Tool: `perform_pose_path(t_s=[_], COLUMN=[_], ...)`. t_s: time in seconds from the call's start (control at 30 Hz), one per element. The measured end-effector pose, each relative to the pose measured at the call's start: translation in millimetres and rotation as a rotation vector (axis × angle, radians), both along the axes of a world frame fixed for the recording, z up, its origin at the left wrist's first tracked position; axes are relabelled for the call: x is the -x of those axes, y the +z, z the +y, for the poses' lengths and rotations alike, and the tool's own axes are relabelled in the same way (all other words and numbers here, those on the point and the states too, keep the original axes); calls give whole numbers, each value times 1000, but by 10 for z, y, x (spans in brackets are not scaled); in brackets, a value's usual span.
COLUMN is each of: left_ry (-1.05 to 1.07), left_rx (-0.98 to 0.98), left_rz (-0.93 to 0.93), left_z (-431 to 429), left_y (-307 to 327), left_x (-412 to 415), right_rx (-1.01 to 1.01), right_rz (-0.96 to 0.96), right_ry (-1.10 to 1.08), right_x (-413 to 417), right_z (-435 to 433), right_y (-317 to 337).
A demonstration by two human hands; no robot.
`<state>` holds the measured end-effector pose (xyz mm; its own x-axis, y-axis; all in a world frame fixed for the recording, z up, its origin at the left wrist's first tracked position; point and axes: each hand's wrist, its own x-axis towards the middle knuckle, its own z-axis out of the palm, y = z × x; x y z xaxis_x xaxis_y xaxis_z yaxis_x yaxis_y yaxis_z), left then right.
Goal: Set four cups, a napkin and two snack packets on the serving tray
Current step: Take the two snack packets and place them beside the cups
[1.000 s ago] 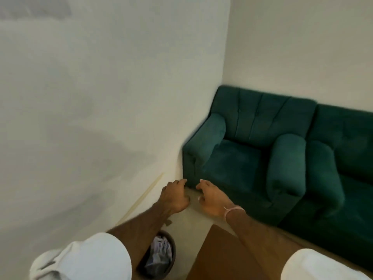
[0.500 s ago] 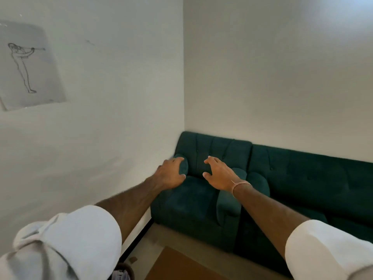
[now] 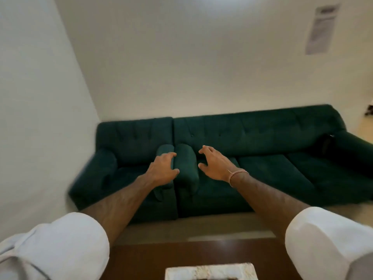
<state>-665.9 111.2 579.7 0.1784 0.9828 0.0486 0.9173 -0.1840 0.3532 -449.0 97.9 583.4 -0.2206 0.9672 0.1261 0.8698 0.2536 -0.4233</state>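
Observation:
My left hand (image 3: 162, 169) and my right hand (image 3: 215, 163) are stretched out in front of me at mid-height, fingers curled and apart, palms facing each other, with nothing in them. A pink band circles my right wrist. At the bottom edge a pale marbled rectangular thing (image 3: 210, 271) lies on a dark brown table (image 3: 141, 259); only its far rim shows, and I cannot tell whether it is the serving tray. No cups, napkin or snack packets are in view.
A dark green armchair (image 3: 129, 150) stands in the corner beside a long green sofa (image 3: 272, 150) against the white back wall. A strip of beige floor (image 3: 191, 227) runs between the seats and the table. A paper sheet (image 3: 321, 29) hangs top right.
The view has swung to the right and down, from the corner wall to the whole sofa; the table and the pale thing on it have come into sight. Both hands stay empty.

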Motion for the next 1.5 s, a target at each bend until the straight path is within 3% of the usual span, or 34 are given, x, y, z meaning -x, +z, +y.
perform_pose_path(t_s=[0.37, 0.77, 1.07, 1.23, 1.37, 1.5], left_ry=[-312, -582, -734, -486, -344, -256], left_rx=[325, 651, 766, 993, 1043, 1152], left_rz=[49, 129, 112, -33, -93, -258], left_z=[-73, -642, -1177, -1554, -1677, -1586], left_y=[-1936, -4377, -5498, -5809, -5880, -5900], left_x=[-2903, -5666, -7257, -7689, -7801, -7711], right_rx=[283, 630, 652, 497, 645, 808], right_rz=[42, 54, 17, 8, -112, -46], right_ry=[-354, -735, -1122, -1213, -1172, -1146], right_x=[-3031, -5930, -6839, -6997, -7103, -7205], right_z=[-464, -1872, -2602, -2570, -2451, -2379], right_y=[-1939, -4472, -5587, -5787, -5789, -5757])
